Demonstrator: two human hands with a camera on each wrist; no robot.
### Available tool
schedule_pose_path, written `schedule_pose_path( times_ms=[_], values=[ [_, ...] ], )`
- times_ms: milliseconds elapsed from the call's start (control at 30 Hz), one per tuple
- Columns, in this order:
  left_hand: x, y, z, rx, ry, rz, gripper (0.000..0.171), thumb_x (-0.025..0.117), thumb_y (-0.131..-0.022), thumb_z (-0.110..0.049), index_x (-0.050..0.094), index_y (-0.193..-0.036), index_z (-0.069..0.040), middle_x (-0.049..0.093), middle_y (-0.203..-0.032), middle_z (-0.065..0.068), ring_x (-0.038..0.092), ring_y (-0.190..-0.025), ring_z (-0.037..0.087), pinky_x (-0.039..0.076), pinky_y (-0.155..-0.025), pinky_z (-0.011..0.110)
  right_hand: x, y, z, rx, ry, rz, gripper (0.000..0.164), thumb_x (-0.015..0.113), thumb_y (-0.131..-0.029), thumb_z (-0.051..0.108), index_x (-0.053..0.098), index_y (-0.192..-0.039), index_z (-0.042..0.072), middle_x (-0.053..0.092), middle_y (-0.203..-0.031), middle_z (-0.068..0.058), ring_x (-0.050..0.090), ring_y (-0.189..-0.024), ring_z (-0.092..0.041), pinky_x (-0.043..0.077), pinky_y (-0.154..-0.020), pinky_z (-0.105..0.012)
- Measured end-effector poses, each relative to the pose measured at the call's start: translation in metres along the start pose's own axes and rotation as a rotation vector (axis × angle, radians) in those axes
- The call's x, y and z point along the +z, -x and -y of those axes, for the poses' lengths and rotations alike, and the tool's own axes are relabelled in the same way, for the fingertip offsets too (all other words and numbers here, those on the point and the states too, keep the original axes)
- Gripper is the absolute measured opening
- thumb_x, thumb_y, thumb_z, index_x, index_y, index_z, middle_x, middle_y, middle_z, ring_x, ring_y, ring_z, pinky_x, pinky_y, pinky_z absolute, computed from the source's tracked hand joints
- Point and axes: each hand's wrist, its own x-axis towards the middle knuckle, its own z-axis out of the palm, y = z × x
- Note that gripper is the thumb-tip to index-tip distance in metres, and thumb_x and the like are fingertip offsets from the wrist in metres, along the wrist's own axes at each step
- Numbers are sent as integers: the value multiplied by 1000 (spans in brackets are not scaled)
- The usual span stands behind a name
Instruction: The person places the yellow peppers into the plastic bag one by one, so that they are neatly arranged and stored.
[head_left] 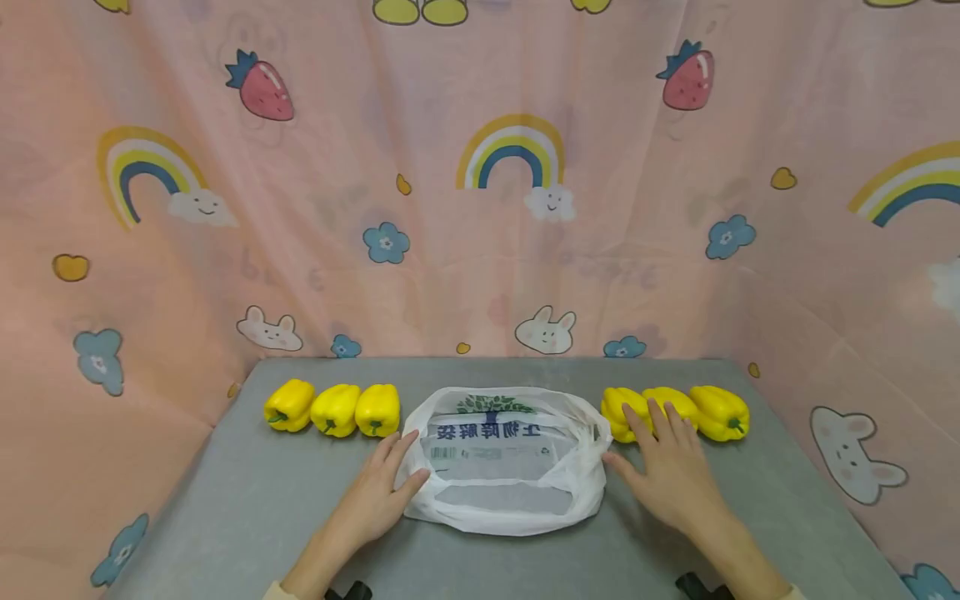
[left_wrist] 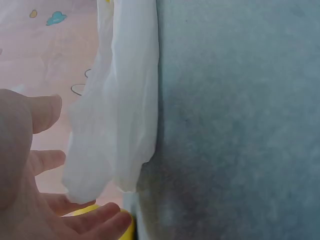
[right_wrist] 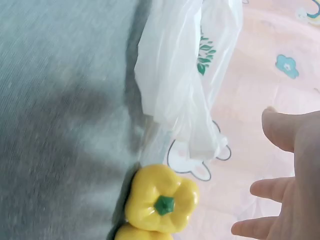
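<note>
A white plastic bag [head_left: 517, 521] with a green tree print stands on the grey table, its mouth spread wide. My left hand [head_left: 378, 492] is at the bag's left side, fingers spread and thumb by the rim. In the left wrist view its relaxed fingers [left_wrist: 100, 220] lie beside the white plastic [left_wrist: 130, 90]. My right hand [head_left: 671, 479] hovers to the right of the bag with fingers spread, overlapping the right-hand yellow bell peppers [head_left: 720, 412] in the head view. The right wrist view shows a yellow bell pepper [right_wrist: 161, 197] near the bag, apart from the fingers.
Three more yellow bell peppers [head_left: 335, 410] stand in a row left of the bag, near the back of the grey table [head_left: 262, 492]. A pink patterned curtain [head_left: 450, 292] hangs behind and around the table. Dark objects [head_left: 701, 587] show at the front edge.
</note>
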Motion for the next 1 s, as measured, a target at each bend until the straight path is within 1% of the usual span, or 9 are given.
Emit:
schedule_pose_path(
  times_ms=[100,200,333,567,700,800,900,1000],
  values=[
    [3,-4,3,10,55,-14,61,60,-102,-40,42,-155,-17,37,-155,20,42,-138,44,36,-108,68,-1,-2,-4,1,-5,-8,82,56,-99,58,38,-155,1,24,-157,-37,17,-144,-59,12,-115,-71],
    [4,-7,5,-1,98,-23,59,63,-101,-37,45,-153,-16,41,-153,18,44,-137,41,36,-109,66,-4,-3,-7,3,-4,-15,81,55,-99,57,38,-154,0,26,-156,-38,18,-143,-59,15,-114,-72],
    [7,-10,8,-22,137,-18,58,65,-100,-35,48,-151,-16,42,-152,16,43,-138,39,35,-110,65,-9,-4,-11,-7,-13,-33,79,57,-100,54,39,-153,-1,29,-154,-39,20,-142,-58,18,-113,-72],
    [10,-17,14,-53,231,-7,56,69,-98,-32,51,-149,-17,43,-152,14,41,-140,38,31,-112,67,-15,-8,-26,-45,-40,-98,70,59,-101,47,44,-149,-2,34,-150,-38,26,-139,-59,24,-108,-74],
    [10,-18,16,-52,257,-12,55,71,-96,-30,53,-147,-17,45,-151,15,42,-139,38,30,-112,67,-18,-10,-35,-56,-52,-133,66,61,-101,43,47,-146,-3,36,-148,-39,31,-136,-60,27,-106,-75],
    [10,-18,16,-55,272,-13,55,72,-95,-29,54,-146,-16,46,-150,16,43,-138,39,30,-112,67,-22,-11,-41,-44,-63,-146,66,61,-101,42,47,-144,-5,37,-147,-39,32,-134,-59,27,-105,-75],
    [9,-19,16,-64,285,-7,56,73,-94,-27,54,-146,-15,45,-151,17,43,-137,40,29,-112,68,-25,-12,-47,-12,-79,-134,67,58,-102,44,45,-146,-6,35,-148,-40,31,-134,-60,26,-103,-78],
    [7,-19,15,-66,293,-6,56,74,-93,-25,54,-145,-16,44,-151,19,42,-138,42,28,-111,70,-28,-13,-54,-2,-96,-132,66,58,-103,43,45,-146,-5,35,-147,-41,32,-133,-61,27,-100,-80]
  ],
)
